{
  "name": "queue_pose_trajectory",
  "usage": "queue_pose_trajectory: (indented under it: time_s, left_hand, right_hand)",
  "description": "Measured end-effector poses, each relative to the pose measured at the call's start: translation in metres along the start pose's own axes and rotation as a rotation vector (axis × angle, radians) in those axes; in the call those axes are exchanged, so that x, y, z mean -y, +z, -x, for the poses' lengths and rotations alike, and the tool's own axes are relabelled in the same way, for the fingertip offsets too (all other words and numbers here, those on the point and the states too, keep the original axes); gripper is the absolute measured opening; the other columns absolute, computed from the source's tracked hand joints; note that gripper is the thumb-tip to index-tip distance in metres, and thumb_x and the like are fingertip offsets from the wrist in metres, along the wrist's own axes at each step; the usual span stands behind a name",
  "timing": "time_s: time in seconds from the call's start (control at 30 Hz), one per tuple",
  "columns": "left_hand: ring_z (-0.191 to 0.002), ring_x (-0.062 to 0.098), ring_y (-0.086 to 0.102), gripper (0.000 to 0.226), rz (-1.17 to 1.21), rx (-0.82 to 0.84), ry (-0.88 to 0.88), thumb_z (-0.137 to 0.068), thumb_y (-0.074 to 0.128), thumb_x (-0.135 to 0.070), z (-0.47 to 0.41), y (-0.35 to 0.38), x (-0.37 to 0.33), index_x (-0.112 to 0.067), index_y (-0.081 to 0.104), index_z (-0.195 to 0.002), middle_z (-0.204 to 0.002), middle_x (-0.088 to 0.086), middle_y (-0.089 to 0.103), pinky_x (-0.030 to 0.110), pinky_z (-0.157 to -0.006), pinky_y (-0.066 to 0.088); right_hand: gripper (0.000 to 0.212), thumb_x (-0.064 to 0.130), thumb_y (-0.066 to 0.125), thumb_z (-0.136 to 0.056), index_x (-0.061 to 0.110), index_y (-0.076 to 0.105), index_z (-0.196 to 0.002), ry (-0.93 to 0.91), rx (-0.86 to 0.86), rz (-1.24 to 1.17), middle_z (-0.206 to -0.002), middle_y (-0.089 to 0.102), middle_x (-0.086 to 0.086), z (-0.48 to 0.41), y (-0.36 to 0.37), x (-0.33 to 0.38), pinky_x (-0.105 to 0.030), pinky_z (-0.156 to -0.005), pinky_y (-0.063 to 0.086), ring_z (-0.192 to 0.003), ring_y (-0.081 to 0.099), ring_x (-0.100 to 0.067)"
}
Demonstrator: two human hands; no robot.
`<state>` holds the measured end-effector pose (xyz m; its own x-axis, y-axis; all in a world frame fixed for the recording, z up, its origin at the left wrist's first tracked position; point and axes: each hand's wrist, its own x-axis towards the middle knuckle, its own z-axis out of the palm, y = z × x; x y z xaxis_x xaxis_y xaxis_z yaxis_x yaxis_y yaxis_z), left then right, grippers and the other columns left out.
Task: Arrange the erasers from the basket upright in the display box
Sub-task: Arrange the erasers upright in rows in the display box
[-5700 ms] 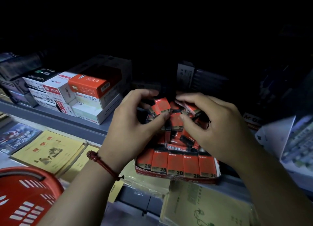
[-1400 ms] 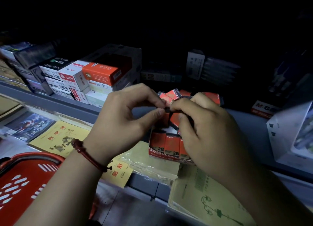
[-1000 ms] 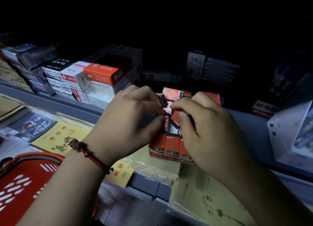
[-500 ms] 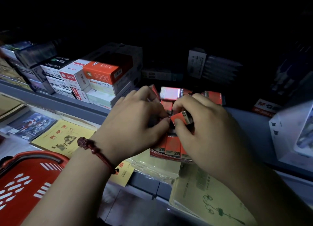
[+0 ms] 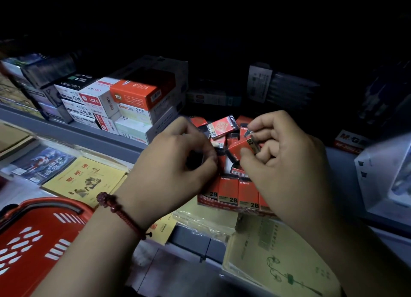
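A red display box [image 5: 224, 204] sits on the grey shelf, with a front row of red 2B erasers [image 5: 229, 188] standing upright. Behind that row, several erasers [image 5: 221, 126] lie loose and jumbled. My right hand [image 5: 287, 161] pinches one red 2B eraser [image 5: 241, 148] between thumb and fingers, tilted above the pile. My left hand [image 5: 175, 163] is curled at the box's left side with its fingertips in among the erasers; what they hold is hidden. The red basket [image 5: 33, 236] is at the lower left.
Stacked white and orange stationery boxes [image 5: 133, 100] stand left of the display box. Yellow exercise books [image 5: 86, 178] lie on the lower shelf, and more wrapped books [image 5: 275, 259] lie below the box. A white carton [image 5: 387, 172] stands at the right.
My right hand has lifted and turned the red eraser so its 2B end faces up. My left hand has dropped slightly lower against the box.
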<state>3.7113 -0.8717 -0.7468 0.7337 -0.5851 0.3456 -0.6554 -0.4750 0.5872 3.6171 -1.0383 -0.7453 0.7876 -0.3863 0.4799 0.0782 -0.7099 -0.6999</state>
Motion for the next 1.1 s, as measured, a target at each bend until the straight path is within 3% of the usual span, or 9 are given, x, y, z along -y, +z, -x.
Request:
queue_pose_trajectory:
  time_s: [0.13,0.2,0.3,0.47,0.67,0.8,0.87,0.97,1.1]
  left_hand:
    - [-0.085,0.004,0.058,0.013,0.066,-0.009,-0.065,-0.087,0.076,-0.031,0.002,0.002,-0.005,-0.035,0.070,-0.098,-0.094,-0.011,0.054,0.033,-0.076,0.054]
    - [-0.086,0.003,0.060,0.007,0.079,0.020,-0.063,-0.088,0.072,-0.038,0.004,0.002,-0.008,-0.035,0.072,-0.095,-0.095,-0.012,0.055,0.036,-0.078,0.056]
    - [-0.085,0.004,0.057,0.026,-0.024,0.091,-0.023,-0.084,0.058,-0.052,0.007,0.000,-0.017,-0.037,0.075,-0.095,-0.095,-0.012,0.050,0.038,-0.079,0.053]
    - [-0.090,0.018,0.050,0.046,-0.332,0.151,0.074,-0.085,0.040,-0.058,0.005,0.006,-0.035,-0.034,0.076,-0.098,-0.095,-0.008,0.046,0.039,-0.083,0.044]
    - [-0.092,0.016,0.046,0.048,-0.199,0.237,0.054,-0.083,0.036,-0.063,0.004,0.006,-0.031,-0.047,0.075,-0.104,-0.094,-0.012,0.046,0.040,-0.085,0.040]
    - [-0.097,0.013,0.046,0.049,-0.176,0.247,0.028,-0.081,0.036,-0.067,0.005,0.009,-0.027,-0.051,0.072,-0.109,-0.099,-0.016,0.048,0.038,-0.089,0.039]
    - [-0.097,0.012,0.046,0.051,-0.195,0.228,0.008,-0.081,0.033,-0.066,0.005,0.010,-0.027,-0.049,0.072,-0.109,-0.100,-0.017,0.047,0.037,-0.088,0.038]
    - [-0.098,0.013,0.049,0.047,-0.238,0.195,0.020,-0.084,0.033,-0.059,0.005,0.010,-0.028,-0.046,0.072,-0.107,-0.103,-0.017,0.049,0.040,-0.087,0.039]
    - [-0.102,0.011,0.062,0.037,-0.054,0.102,0.023,-0.088,0.044,-0.043,0.003,0.007,-0.019,-0.036,0.076,-0.106,-0.106,-0.020,0.064,0.045,-0.091,0.049]
  right_hand:
    - [0.014,0.017,0.072,-0.090,0.023,0.064,-0.100,-0.022,-0.024,-0.019,-0.058,0.063,0.000,0.000,-0.001,-0.003,-0.023,-0.060,0.056,-0.060,0.065,-0.009]
    - [0.012,0.018,0.069,-0.093,0.023,0.061,-0.100,-0.024,-0.044,-0.070,-0.056,0.061,-0.001,0.001,-0.002,-0.003,-0.033,-0.053,0.057,-0.055,0.065,-0.012]
    - [0.014,0.017,0.066,-0.093,0.018,0.054,-0.099,-0.020,-0.081,-0.132,-0.054,0.060,-0.003,0.002,-0.005,-0.001,-0.036,-0.046,0.052,-0.047,0.062,-0.016]
    - [0.026,0.023,0.051,-0.099,0.029,0.054,-0.124,0.026,-0.041,-0.207,-0.089,0.060,-0.006,-0.003,-0.005,0.000,-0.030,-0.051,0.048,-0.062,0.062,-0.020]
    - [0.012,0.009,0.058,-0.096,0.018,0.056,-0.104,0.027,-0.009,-0.346,-0.066,0.061,0.000,-0.001,-0.013,0.003,-0.026,-0.044,0.042,-0.045,0.056,-0.013]
    - [0.033,0.007,0.063,-0.094,0.023,0.057,-0.122,0.013,0.021,-0.322,-0.081,0.063,0.000,-0.002,-0.013,0.006,-0.034,-0.041,0.046,-0.047,0.060,-0.017]
    - [0.028,0.007,0.064,-0.094,0.025,0.062,-0.115,0.012,0.035,-0.277,-0.080,0.064,0.004,-0.001,-0.013,0.005,-0.033,-0.042,0.047,-0.047,0.061,-0.015]
    - [0.021,0.009,0.067,-0.090,0.025,0.057,-0.098,0.019,0.030,-0.222,-0.077,0.066,-0.002,0.000,-0.012,0.001,-0.046,-0.045,0.050,-0.048,0.061,-0.023]
    - [0.016,0.012,0.068,-0.092,0.022,0.056,-0.091,0.027,0.038,-0.189,-0.066,0.065,-0.010,-0.001,-0.014,-0.002,-0.047,-0.046,0.050,-0.047,0.061,-0.026]
